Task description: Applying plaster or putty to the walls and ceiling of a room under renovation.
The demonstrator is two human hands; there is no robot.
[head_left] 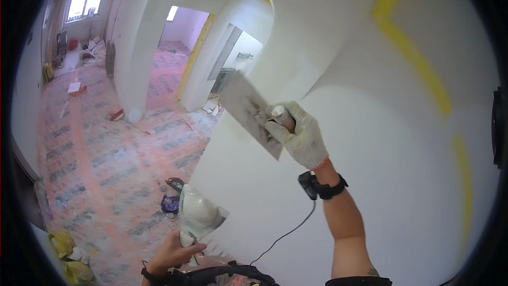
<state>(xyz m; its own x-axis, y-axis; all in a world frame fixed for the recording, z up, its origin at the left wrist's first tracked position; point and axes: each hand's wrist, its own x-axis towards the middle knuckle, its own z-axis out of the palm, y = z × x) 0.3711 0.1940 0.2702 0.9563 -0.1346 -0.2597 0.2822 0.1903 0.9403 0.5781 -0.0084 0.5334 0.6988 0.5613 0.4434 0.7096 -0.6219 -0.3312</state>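
My right hand [297,132], in a whitish knit glove with an orange cuff, is closed round the handle of a rectangular plastering trowel [248,111]. The smeared metal blade slants up to the left, close to the white wall [264,201]; contact cannot be told. Low in the view my bare left hand [173,254] grips a putty-laden tool [185,239], its thumb or finger stretched to the right. A smooth mound of white putty [200,207] sits on that tool and hides most of its shape.
Yellow tape strips [415,58] run along the wall at right. A black cable [283,237] hangs from my right wrist device [320,185]. A purple object [170,204] and yellow bags [63,243] lie on the pink-covered floor [106,169]. Beyond stands an arched opening [143,32].
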